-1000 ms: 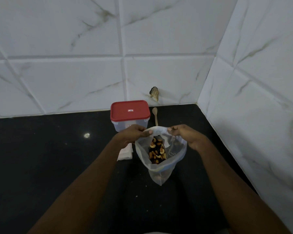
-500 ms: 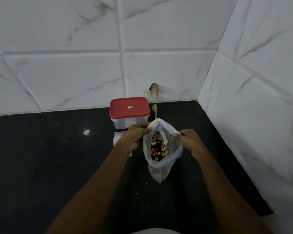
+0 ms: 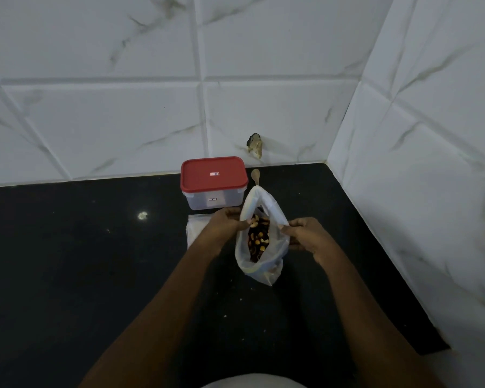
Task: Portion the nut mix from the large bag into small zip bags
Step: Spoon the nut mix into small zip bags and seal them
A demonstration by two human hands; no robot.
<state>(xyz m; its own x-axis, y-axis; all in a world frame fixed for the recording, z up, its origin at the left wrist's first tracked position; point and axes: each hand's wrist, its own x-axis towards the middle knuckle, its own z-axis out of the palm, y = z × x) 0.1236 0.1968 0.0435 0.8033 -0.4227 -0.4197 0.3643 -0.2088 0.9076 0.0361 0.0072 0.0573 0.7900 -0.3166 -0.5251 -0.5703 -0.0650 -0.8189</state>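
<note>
The large bag (image 3: 275, 253) of clear plastic stands just in front of the red-lidded box (image 3: 214, 179), a little to the box's right, with its mouth pulled open. The left hand (image 3: 226, 223) pinches the rim on the side nearer the box between thumb and curled fingers. The right hand (image 3: 305, 233) pinches the opposite rim the same way, with its fingertips tucked behind the plastic. The nut mix (image 3: 258, 237) shows through the opening as pale and dark pieces; how deep it goes is hidden by the cloudy sides. Whether the bag's bottom corner rests on the black desk (image 3: 67, 275) or hangs just above it cannot be told.

Directly in front of the box lies a flat stack of small zip bags (image 3: 195, 228), largely covered by the left hand and wrist, so their number is unclear. To the right of the box, only the bowl and a short part of the handle of a wooden spoon (image 3: 255, 175) show; the rest is behind the bag's raised rim. The box's walls are translucent and its contents cannot be made out. Behind the box, a dark chipped mark (image 3: 254, 144) sits low on the tiled wall (image 3: 123, 121).
</note>
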